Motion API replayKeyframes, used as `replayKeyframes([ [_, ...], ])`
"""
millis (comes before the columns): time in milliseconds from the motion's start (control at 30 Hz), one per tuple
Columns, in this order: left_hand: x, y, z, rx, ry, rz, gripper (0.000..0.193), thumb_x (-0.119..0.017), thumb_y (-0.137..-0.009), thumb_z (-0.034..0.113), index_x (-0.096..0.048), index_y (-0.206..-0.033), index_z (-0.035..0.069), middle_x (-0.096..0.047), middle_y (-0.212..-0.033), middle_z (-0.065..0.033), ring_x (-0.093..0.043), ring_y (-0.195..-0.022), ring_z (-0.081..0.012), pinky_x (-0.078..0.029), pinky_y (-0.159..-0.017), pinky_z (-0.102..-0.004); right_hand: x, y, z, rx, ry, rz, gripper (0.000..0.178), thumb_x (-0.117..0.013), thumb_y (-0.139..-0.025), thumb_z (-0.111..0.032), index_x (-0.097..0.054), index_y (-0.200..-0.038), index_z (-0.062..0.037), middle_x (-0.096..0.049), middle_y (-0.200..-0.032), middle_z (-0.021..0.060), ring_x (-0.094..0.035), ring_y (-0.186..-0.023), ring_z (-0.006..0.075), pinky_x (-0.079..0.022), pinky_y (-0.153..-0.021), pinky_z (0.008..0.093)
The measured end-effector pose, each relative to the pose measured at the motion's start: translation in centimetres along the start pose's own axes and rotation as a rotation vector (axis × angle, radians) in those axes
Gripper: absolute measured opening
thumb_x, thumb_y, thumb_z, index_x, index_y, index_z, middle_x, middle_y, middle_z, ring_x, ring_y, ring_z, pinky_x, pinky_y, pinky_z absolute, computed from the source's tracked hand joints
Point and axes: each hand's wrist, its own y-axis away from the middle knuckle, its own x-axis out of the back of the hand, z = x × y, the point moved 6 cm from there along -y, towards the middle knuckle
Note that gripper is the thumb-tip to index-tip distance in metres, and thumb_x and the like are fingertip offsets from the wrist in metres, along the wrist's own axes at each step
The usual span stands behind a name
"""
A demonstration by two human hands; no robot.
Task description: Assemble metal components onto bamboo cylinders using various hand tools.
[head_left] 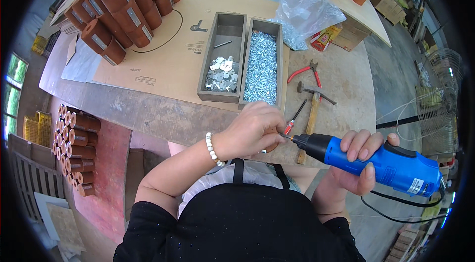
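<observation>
My right hand is wrapped round a blue electric screwdriver with a black nose and a cord at its rear. Its bit points left and meets the fingertips of my left hand. Those fingers are pinched together at the bit's tip; whatever sits between them is too small to make out. Under that hand a bit of a reddish-brown piece shows, mostly hidden. Just beyond, a wooden box holds many small silver screws, and the box beside it holds small metal plates and a loose bit.
A hammer, red-handled pliers and a red screwdriver lie right of the boxes. Brown cylinders are stacked at the far left; more stand lower left. A plastic bag lies behind. A fan stands at right.
</observation>
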Motion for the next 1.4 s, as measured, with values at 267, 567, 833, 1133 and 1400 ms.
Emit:
replayKeyframes([
  [267,9.1,-3.0,-9.7,0.349,-0.674,0.104,0.021,-0.061,-0.078,0.022,-0.064,-0.097,0.013,-0.061,-0.097,-0.0066,-0.054,-0.099,-0.0266,-0.038,-0.085,-0.0413,1.7,-0.5,-1.2,0.074,-0.054,0.017,0.061,-0.057,-0.077,-0.012,-0.028,-0.13,-0.0043,-0.048,-0.081,0.0069,-0.05,-0.068,0.0173,-0.044,-0.064,0.0346],
  [567,6.9,-2.2,-16.3,0.413,-1.087,-0.283,0.015,-0.06,-0.073,0.011,-0.066,-0.084,0.018,-0.064,-0.09,-0.0015,-0.056,-0.092,-0.0189,-0.037,-0.079,-0.0399,2.3,-0.4,-1.9,0.091,0.005,0.042,0.061,-0.057,-0.077,-0.013,-0.027,-0.129,-0.0032,-0.047,-0.08,0.0065,-0.049,-0.067,0.0167,-0.043,-0.065,0.0345],
  [833,7.1,-1.9,-16.7,0.432,-0.954,-0.195,0.004,-0.063,-0.071,0.015,-0.063,-0.074,0.017,-0.064,-0.076,0.0,-0.058,-0.086,-0.0191,-0.031,-0.079,-0.038,2.3,-0.4,-2.1,0.094,0.014,0.05,0.061,-0.056,-0.077,-0.014,-0.028,-0.13,-0.0027,-0.048,-0.081,0.0067,-0.049,-0.067,0.0169,-0.044,-0.064,0.0346],
  [1133,9.0,-1.9,-14.8,0.498,-0.584,-0.065,0.013,-0.067,-0.068,0.014,-0.06,-0.077,0.008,-0.063,-0.069,-0.004,-0.059,-0.069,-0.0189,-0.04,-0.069,-0.0337,2.4,-0.2,-2.6,0.096,0.005,0.044,0.061,-0.056,-0.077,-0.014,-0.028,-0.13,-0.0022,-0.048,-0.082,0.0069,-0.048,-0.068,0.017,-0.043,-0.065,0.0348],
  [1400,5.4,-0.8,-1.7,0.15,-0.227,-0.052,0.01,-0.062,-0.069,0.004,-0.057,-0.077,0.0,-0.059,-0.063,-0.0118,-0.058,-0.054,-0.022,-0.047,-0.054,-0.0307,3.2,-0.3,-2.7,0.091,-0.003,0.08,0.06,-0.055,-0.077,-0.013,-0.028,-0.129,-0.001,-0.047,-0.081,0.007,-0.048,-0.069,0.017,-0.043,-0.065,0.0351],
])
